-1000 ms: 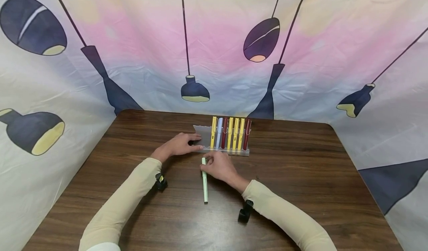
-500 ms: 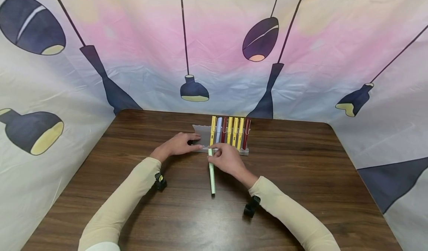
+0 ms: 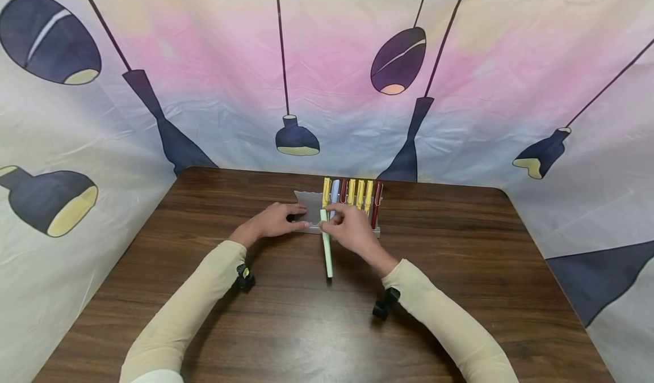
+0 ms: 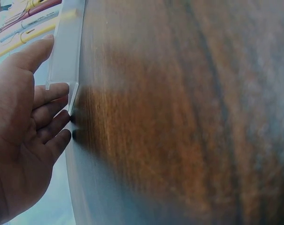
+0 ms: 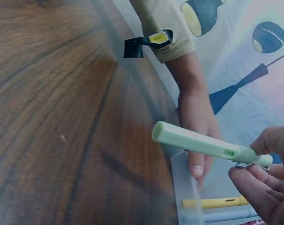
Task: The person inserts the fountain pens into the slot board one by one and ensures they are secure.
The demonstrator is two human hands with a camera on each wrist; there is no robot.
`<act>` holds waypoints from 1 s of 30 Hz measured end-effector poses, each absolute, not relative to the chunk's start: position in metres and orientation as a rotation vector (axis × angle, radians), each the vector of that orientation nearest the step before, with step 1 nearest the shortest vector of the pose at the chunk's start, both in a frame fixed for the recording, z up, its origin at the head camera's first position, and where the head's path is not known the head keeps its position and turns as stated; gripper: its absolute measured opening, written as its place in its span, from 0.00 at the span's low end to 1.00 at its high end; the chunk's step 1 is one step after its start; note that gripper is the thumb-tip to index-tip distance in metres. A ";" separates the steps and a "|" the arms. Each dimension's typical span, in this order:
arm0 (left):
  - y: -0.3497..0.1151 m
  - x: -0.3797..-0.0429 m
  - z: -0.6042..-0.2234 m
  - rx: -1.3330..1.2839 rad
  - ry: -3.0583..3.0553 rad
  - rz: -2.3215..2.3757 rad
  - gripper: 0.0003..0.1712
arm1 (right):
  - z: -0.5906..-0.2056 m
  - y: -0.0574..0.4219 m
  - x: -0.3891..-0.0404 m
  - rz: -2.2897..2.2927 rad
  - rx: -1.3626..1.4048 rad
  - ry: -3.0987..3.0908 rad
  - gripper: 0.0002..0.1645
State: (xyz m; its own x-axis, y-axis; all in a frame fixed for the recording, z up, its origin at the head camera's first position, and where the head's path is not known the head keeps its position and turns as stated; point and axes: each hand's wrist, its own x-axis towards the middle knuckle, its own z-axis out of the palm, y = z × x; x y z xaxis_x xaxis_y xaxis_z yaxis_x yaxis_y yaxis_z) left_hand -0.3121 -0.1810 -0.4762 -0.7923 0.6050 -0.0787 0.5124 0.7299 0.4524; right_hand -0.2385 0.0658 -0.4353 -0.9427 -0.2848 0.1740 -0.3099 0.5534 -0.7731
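Note:
A clear pen rack [image 3: 309, 206] stands toward the back of the table with several capped pens in its right part. My left hand [image 3: 271, 219] holds the rack's left end, thumb at the front ledge and fingers at the side, as the left wrist view shows. My right hand [image 3: 353, 231] pinches a pale green pen [image 3: 327, 252] near its clip end, between thumb and fingers. The pen is in the air, its free end pointing toward me, in front of the leftmost yellow pen [image 3: 326, 187]. In the right wrist view its metal clip [image 5: 252, 165] faces the fingers.
Beside the leftmost yellow pen are a light blue pen [image 3: 335, 190], dark red pens [image 3: 377, 204] and more yellow pens. The dark wooden table [image 3: 286, 326] ends near a cloth backdrop [image 3: 225, 88] printed with lamps. Each wrist wears a black camera mount [image 3: 246, 278].
My right hand has lifted the green pen off the table and carried it forward and slightly right, over the rack's front. My left hand has stayed at the rack.

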 end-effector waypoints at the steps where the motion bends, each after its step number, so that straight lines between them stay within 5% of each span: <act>1: -0.181 -0.312 -0.476 0.886 2.712 0.614 0.39 | -0.434 0.066 -0.240 1.378 0.532 -2.735 0.25; 30: -0.182 -0.312 -0.477 0.874 2.702 0.609 0.40 | -0.418 0.063 -0.269 1.260 0.513 -2.611 0.26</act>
State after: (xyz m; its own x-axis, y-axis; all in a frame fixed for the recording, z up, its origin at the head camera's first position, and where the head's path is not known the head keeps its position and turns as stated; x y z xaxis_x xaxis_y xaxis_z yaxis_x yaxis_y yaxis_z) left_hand -0.3121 -0.1817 -0.4771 -0.7934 0.6013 -0.0943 0.5027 0.7347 0.4556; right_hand -0.2690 0.0635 -0.4179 -0.9204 -0.2220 0.3218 -0.3901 0.5768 -0.7177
